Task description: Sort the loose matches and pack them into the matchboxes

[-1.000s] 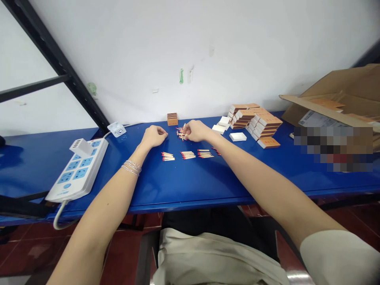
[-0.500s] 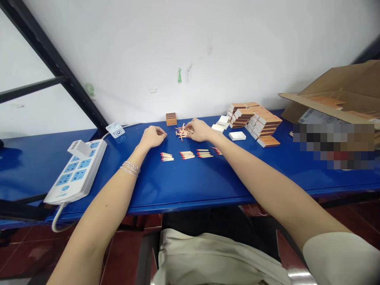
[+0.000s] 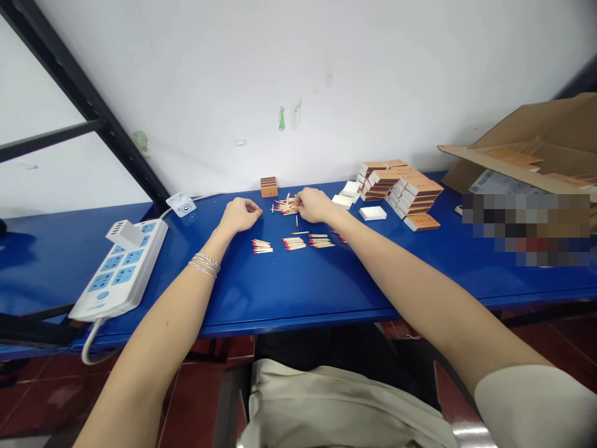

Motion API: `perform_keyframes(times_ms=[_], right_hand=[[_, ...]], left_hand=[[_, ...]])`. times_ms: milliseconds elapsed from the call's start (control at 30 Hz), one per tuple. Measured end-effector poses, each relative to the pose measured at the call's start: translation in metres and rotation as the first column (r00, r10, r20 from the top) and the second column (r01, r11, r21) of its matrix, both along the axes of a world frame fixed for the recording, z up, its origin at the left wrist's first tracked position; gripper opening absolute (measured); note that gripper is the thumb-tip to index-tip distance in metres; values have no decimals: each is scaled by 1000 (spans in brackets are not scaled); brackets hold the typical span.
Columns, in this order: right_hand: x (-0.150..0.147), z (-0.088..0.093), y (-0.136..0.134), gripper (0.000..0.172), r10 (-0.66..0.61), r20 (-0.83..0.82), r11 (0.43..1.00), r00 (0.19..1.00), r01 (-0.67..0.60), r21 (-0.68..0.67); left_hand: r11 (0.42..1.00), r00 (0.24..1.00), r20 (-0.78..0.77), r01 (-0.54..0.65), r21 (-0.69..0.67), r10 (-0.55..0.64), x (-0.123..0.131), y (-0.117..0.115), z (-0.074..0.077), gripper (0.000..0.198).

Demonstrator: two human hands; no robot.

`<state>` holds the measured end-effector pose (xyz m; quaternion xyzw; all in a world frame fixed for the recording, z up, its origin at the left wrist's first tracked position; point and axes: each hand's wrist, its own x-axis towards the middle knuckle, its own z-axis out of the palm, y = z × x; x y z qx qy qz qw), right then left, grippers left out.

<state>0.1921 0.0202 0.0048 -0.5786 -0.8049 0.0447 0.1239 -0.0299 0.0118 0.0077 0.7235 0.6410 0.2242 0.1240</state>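
A loose pile of red-tipped matches [image 3: 283, 206] lies near the back of the blue table [image 3: 298, 280]. My right hand [image 3: 313, 205] rests curled at the pile's right edge, fingers pinched on matches. My left hand [image 3: 240, 215] lies to the left of the pile, fingers curled in, and what it holds is hidden. In front of the hands lie small sorted bundles of matches [image 3: 262, 246], [image 3: 295, 243], [image 3: 321, 241], with one stray match [image 3: 297, 221] above them.
An orange matchbox [image 3: 269, 186] stands behind the pile. Stacks of matchboxes [image 3: 402, 190] and white inner trays [image 3: 373, 213] sit at the right. A cardboard box [image 3: 527, 155] is at far right. A white power strip [image 3: 122, 264] lies at left, beside a black shelf frame [image 3: 88, 99].
My right hand has shifted slightly within the loose pile, and a stray match now lies between the pile and the bundles. My left hand has stayed put.
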Motion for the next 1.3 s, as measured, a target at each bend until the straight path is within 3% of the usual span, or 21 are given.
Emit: perform_keyframes(times_ms=[267, 400, 533, 667, 900, 1133, 1233, 1300], right_hand=[[5, 2, 1, 17, -46, -95, 999, 994, 43, -32], [10, 3, 2, 16, -75, -135, 997, 988, 70, -38], [12, 2, 3, 15, -60, -132, 997, 989, 54, -46], [12, 5, 2, 16, -60, -114, 996, 992, 51, -76], [12, 11, -1, 18, -65, -143, 993, 988, 50, -104], [15, 7, 4, 15, -89, -208, 995, 974, 76, -68], [13, 6, 5, 11, -75, -331, 996, 941, 58, -62], [11, 6, 4, 13, -44, -473, 994, 880, -9, -108]], left_hand=[[999, 999, 5, 36, 31, -36, 3, -2, 2, 18], [970, 975, -10, 223, 102, -223, 17, -13, 3, 21], [875, 881, -6, 471, 114, -473, 39, -28, 1, 18], [827, 829, -13, 559, 53, -560, 54, -32, -3, 17], [846, 846, -35, 533, 16, -532, 58, -24, -5, 12], [936, 940, -119, 332, 117, -318, 54, -10, -6, 9], [958, 971, -58, 239, 156, -232, 46, -4, -6, 11], [966, 972, 82, 207, 154, -221, 42, -3, -4, 16]])
